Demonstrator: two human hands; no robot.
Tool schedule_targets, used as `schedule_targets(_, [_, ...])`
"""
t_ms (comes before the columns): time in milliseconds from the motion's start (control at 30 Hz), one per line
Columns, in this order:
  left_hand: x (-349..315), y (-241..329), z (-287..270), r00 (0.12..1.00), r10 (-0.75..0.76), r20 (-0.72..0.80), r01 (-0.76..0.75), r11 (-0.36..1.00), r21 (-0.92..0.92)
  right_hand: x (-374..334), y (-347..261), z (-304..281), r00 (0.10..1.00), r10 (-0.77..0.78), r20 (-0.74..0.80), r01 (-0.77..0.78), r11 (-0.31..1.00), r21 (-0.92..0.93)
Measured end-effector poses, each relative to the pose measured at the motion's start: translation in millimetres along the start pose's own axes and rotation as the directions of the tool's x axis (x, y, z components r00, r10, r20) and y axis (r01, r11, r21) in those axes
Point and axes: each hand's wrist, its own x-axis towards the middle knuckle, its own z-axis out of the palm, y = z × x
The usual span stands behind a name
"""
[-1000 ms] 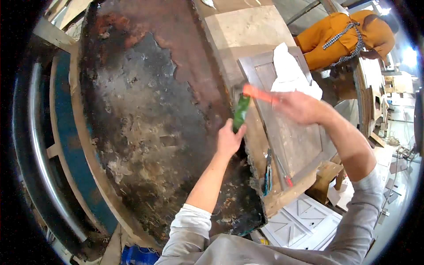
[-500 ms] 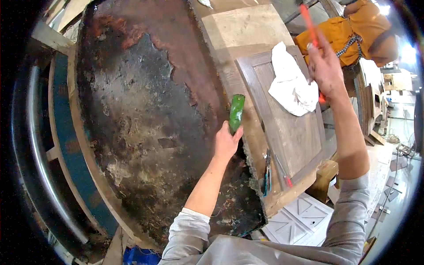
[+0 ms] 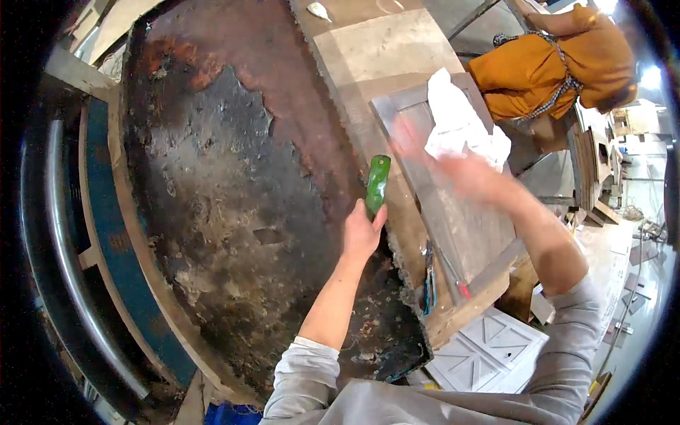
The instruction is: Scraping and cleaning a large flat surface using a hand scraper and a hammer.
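Observation:
My left hand (image 3: 363, 230) is closed around a green-handled tool (image 3: 378, 180). The glossy handle, with a hole at its end, points away from me above the right edge of the dark, crusted panel (image 3: 234, 205). The rest of that tool is hidden by my hand. My right hand (image 3: 471, 177) is blurred by motion over the brown framed wooden door panel (image 3: 464, 219). It grips a long red tool (image 3: 409, 138), smeared so that its head cannot be made out. A crumpled white cloth (image 3: 450, 113) lies on the door panel, partly behind my right hand.
Slim tools (image 3: 429, 280) and a red-tipped rod (image 3: 462, 290) lie along the board near me. A small white bottle (image 3: 319, 10) is at the far edge. White panels (image 3: 489, 354) lean at lower right. A person in orange clothing (image 3: 559, 60) bends at far right.
My right hand has swung down and to the left with the red tool, from above the cloth toward the green handle. The left hand has barely moved. The person in orange has shifted slightly.

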Motion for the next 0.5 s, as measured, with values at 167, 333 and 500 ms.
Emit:
schedule_targets(167, [-2.5, 11.6, 7.4, 0.999, 0.033, -0.025, -0.033, 0.999, 0.024, 28.2, 57.1, -16.6, 0.988, -0.060, 0.144, 0.024, 0.970, 0.243])
schedule_targets(333, [-1.7, 2.3, 4.4, 1.000, 0.011, -0.024, -0.010, 0.999, 0.049, 3.4, 20.4, 7.6, 0.989, 0.135, 0.054, -0.129, 0.987, -0.100])
schedule_targets(500, [3.0, -0.6, 1.9, 0.996, 0.071, -0.056, -0.067, 0.995, 0.068, 9.9, 29.2, -11.3, 0.952, -0.216, 0.219, 0.226, 0.974, -0.021])
